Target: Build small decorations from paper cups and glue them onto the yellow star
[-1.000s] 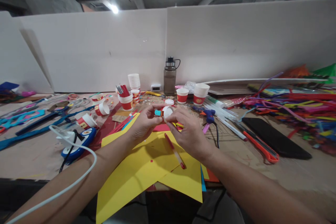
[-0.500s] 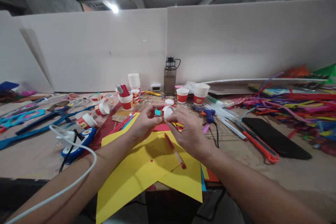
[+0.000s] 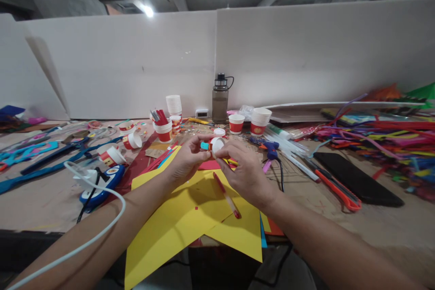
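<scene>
Between my two hands, above the paper, is a small paper cup piece [image 3: 218, 145] with a white inside and a bit of turquoise and red paper [image 3: 205, 146] at its left side. The fingers of my left hand [image 3: 190, 156] close on its left side around the turquoise bit. My right hand [image 3: 243, 170] pinches the cup piece from the right, its fingertips partly hiding it. Below them lie yellow paper sheets [image 3: 170, 226], with a red-tipped pen [image 3: 226, 195] resting on top.
Paper cups [image 3: 260, 121] and a water bottle [image 3: 220, 102] stand at the back. To the right are a blue glue gun [image 3: 271, 150], a red utility knife [image 3: 340, 192], a black phone [image 3: 356, 179] and colourful pipe cleaners [image 3: 384, 138]. A blue-and-white power strip [image 3: 105, 186] sits left, its white cable crossing my left forearm.
Almost nothing differs; both hands hold the cup piece in the same place, with only a very slight shift of the fingers.
</scene>
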A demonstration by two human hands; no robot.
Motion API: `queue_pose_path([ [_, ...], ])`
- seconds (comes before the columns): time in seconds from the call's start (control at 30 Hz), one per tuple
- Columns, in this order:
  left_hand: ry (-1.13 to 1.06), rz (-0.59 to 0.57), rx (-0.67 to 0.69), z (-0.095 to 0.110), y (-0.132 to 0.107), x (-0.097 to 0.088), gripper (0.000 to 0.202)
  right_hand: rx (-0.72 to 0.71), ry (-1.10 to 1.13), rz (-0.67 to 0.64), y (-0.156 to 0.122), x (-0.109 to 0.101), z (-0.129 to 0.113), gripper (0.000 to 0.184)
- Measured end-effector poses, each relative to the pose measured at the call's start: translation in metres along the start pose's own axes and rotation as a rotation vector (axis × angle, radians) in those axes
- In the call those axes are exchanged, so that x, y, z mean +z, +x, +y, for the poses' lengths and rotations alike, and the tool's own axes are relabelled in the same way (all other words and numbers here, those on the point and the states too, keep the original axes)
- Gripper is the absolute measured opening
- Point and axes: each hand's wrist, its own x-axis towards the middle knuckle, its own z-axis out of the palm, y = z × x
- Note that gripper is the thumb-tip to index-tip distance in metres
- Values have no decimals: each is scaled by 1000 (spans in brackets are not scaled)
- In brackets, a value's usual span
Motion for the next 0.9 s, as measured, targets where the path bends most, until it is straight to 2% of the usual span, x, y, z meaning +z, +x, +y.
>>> queue_pose_path([
  [0.43, 10, -1, -9, -1, -1, -1, 41, -4, 12, -2, -1, 0, 0, 10],
  [0.63, -2, -14, -59, -2, 0, -4, 41, -7, 5, -11, -1, 0, 0, 11],
  [0.9, -53, -22, -95, -7, 2, -7, 40, 74, 18, -35, 0, -1, -1, 12],
])
